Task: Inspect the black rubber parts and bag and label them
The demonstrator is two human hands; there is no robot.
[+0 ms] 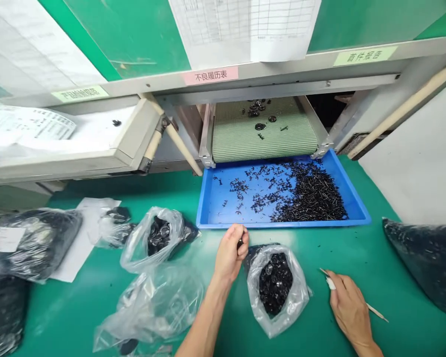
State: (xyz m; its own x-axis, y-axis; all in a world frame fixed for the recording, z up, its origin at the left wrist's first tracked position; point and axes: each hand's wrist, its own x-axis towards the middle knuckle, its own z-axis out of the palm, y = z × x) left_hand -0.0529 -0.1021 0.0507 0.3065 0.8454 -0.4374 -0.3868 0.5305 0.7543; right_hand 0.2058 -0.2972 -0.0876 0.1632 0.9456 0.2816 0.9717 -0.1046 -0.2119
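Note:
My left hand (230, 253) is closed in front of the tray's near edge, with a small black part (240, 243) peeking out between its fingers. A thin pale wooden stick (376, 312) passes under my right hand (349, 305), which grips it low over the green table. Something white, perhaps tape, covers the tip of a finger or thumb there. Between my hands stands an opened clear plastic bag (299, 297) full of small shiny black parts (275, 285). Behind it lies a blue tray (282, 225), its right side heaped with thin black pieces (315, 193).
A green conveyor belt (260, 145) carrying several black parts ends above the tray. Another opened bag (134, 253) of black parts, a crumpled clear bag (163, 297) and a labelled bag (40, 248) lie left. A dark filled bag (427, 258) sits far right on the green table (349, 248).

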